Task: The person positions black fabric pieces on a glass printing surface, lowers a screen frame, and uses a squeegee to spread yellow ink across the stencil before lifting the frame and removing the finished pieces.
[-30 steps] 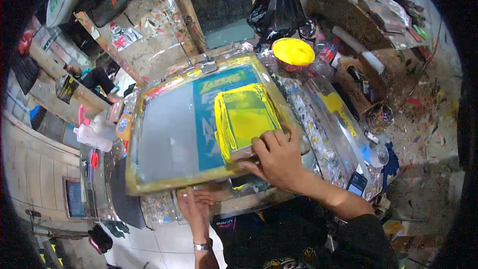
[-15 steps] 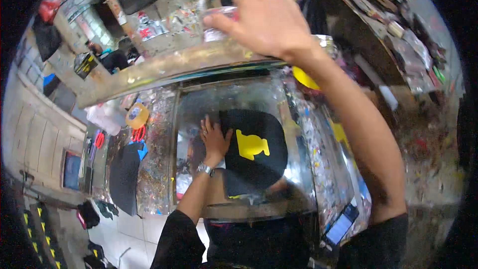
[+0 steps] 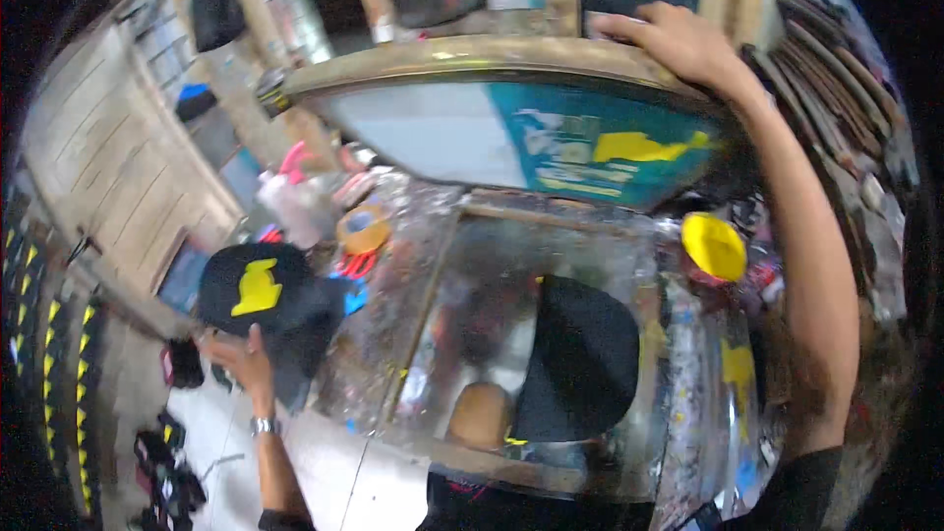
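The right hand (image 3: 683, 44) lies over the top bar of the screen frame (image 3: 516, 128), which stands tilted up at the far edge of the bench (image 3: 379, 374). The hand appears to keep the frame raised, leaving the plate clear to reach; how tightly the fingers close cannot be told. The mesh faces the person and carries a yellow smear (image 3: 654, 146) on its teal half.

The left hand (image 3: 236, 364) is at the lower edge of the printed black piece (image 3: 258, 285), near the left edge of the bench. Blur hides whether it grips or has let go. The yellow print faces up, presumably to protect the wet ink.

A second black piece (image 3: 580, 364) lies flat on the glass plate (image 3: 487, 256), right of its centre, seemingly to sit under the teal half. The bowl of yellow ink (image 3: 715, 277) stands at the far right corner, within reach of the right hand.
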Motion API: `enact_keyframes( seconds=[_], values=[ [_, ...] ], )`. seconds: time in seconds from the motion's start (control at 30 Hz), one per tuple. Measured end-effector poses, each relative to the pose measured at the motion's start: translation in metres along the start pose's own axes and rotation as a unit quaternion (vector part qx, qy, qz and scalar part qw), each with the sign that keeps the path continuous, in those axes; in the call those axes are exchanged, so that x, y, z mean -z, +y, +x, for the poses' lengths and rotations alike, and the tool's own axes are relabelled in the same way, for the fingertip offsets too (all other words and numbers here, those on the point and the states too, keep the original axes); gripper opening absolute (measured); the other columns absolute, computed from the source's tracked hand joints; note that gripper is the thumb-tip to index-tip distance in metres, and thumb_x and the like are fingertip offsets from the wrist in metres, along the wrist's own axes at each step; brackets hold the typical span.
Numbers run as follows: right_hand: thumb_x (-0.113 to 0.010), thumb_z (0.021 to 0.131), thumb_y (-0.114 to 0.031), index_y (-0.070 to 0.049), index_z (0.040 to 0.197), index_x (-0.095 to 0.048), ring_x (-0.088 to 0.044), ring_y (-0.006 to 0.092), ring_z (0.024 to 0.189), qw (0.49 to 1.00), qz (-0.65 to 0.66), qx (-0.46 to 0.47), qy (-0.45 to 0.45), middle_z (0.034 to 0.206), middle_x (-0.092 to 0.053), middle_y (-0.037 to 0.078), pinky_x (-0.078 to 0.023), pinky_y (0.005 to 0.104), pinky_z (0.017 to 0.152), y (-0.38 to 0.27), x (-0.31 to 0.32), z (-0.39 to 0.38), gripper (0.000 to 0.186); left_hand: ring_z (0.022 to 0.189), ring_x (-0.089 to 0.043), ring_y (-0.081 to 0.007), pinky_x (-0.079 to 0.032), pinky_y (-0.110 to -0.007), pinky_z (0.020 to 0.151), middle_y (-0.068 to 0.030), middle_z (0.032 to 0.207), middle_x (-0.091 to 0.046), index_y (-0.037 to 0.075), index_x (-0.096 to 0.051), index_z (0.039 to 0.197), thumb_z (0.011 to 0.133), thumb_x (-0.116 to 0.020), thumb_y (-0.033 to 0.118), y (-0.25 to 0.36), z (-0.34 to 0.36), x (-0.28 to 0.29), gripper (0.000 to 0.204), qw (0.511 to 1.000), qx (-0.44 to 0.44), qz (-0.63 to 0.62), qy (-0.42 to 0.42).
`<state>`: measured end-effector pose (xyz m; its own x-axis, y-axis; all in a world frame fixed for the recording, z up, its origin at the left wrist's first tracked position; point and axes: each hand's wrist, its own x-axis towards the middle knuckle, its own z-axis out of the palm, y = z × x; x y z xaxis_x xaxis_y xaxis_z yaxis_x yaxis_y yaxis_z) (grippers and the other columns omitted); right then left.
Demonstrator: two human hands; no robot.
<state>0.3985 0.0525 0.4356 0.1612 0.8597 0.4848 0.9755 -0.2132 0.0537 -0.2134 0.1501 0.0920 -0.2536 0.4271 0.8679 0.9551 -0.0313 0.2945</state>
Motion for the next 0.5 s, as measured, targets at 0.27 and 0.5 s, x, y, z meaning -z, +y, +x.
enact_keyframes(
  seconds=[0.27, 0.5],
  values=[
    [-0.044, 0.082, -0.078, 0.001, 0.093, -0.073, -0.065, 0.0437, 0.097, 0.999, 0.023, -0.038, 0.012, 0.098, -0.067, 0.03, -0.048, 0.047, 0.087, 0.034, -0.019, 0.007, 0.085, 0.146, -0.011, -0.0447, -0.01, -0.057, 0.117, -0.0286, 0.156, -0.009, 0.005, -0.021, 0.149, 0.069, -0.088, 0.03, 0.306, -0.028, 0.006, 0.107, 0.894, -0.267, -0.361, 0.0],
    [-0.048, 0.084, -0.071, 0.01, 0.104, -0.068, -0.063, 0.0439, 0.107, 0.996, 0.053, -0.065, 0.007, 0.112, -0.063, 0.033, -0.048, 0.0453, 0.095, 0.016, -0.01, 0.014, 0.086, 0.146, -0.009, -0.0496, -0.004, -0.069, 0.112, -0.0251, 0.158, -0.016, 0.018, -0.019, 0.155, 0.056, -0.086, 0.052, 0.492, 0.026, 0.006, 0.124, 0.849, -0.352, -0.392, 0.047]
  ],
)
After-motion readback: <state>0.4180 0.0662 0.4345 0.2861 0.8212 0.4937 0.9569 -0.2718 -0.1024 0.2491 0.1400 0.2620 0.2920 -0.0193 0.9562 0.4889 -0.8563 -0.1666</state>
